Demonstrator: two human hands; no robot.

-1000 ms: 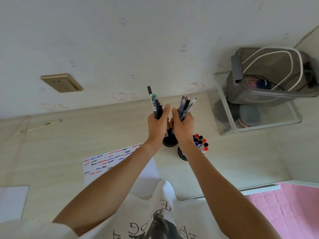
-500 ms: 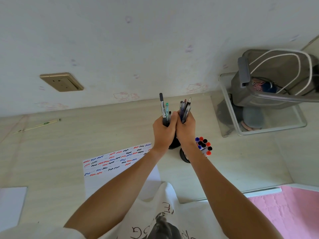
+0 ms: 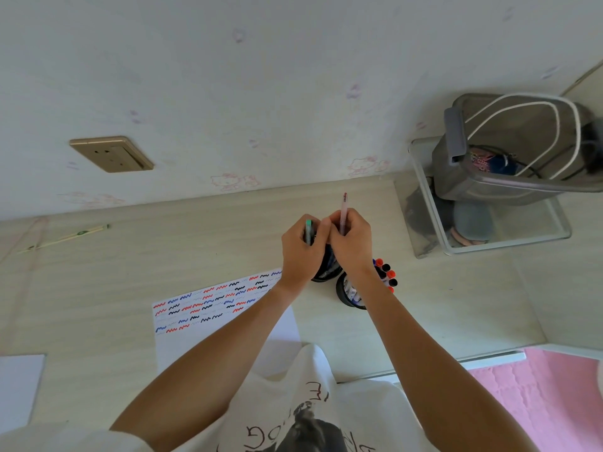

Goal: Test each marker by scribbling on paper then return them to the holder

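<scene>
In the head view, both hands meet just above the centre of the frame, knuckles touching, over a dark round holder (image 3: pixel 321 272) that stands on the pale wooden desk (image 3: pixel 98 288). The left hand (image 3: pixel 301 252) is curled round a small bundle of pens, of which only a green-topped pen (image 3: pixel 308 228) shows clearly above the fist. The right hand (image 3: pixel 350 243) is curled round a slim pink pen (image 3: pixel 343 212) that stands nearly upright, its tip pointing toward the wall at the top of the frame; whether it grips more pens lower down is hidden by the fingers. The lower ends of the pens disappear behind the hands, so it cannot be told how far they sit inside the holder. Just to the right and slightly lower in the frame stands a second dark holder (image 3: pixel 347 295), filled with markers (image 3: pixel 386 274) whose red, black and blue caps fan out to the right of the right wrist. Left of centre lies a white sheet of paper (image 3: pixel 182 340), its upper part covered in rows of red, blue and black squiggles, and the left forearm crosses over its right side. In the upper right of the frame a clear plastic bin (image 3: pixel 509 236) sits on the desk with a grey bag (image 3: pixel 509 158) with white cord handles resting on top. A brass-coloured wall socket (image 3: pixel 111 154) is in the upper left, and a pair of chopsticks (image 3: pixel 65 238) lies on the desk below it.
</scene>
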